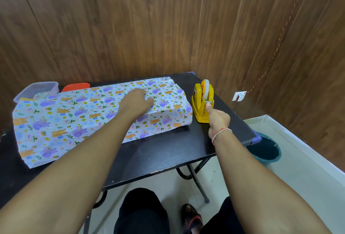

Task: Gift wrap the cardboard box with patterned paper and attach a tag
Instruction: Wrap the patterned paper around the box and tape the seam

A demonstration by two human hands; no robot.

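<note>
Taking the yellow plastic tape dispenser [202, 101] as the landmark: far to its left, at the back corner of the black table [168, 157], a clear plastic tub [36, 90] stands beside an orange lid [75, 86]. Nearer the dispenser, the glossy patterned wrapping paper [61, 121], printed with purple and orange animals, is spread across the table and folded over a raised, box-shaped bulk; the cardboard box itself is wholly hidden under it, so I judge it lies beneath the raised part just left of the dispenser.

The left hand [137, 103] rests on top of that bulk with its fingers curled down onto the paper's overlapping edge, pressing the fold in place. The right hand [217, 120] reaches to the dispenser's front, thumb up at the cutter blade and fingers closed, apparently pinching the free end of the tape, though the strip itself is too small to make out.

The step in hand looks like sealing the first long seam. Next calls for drawing out a short strip, tearing it against the blade, and laying it across the overlap without the left hand letting the paper slacken. No tag is identifiable.
</note>
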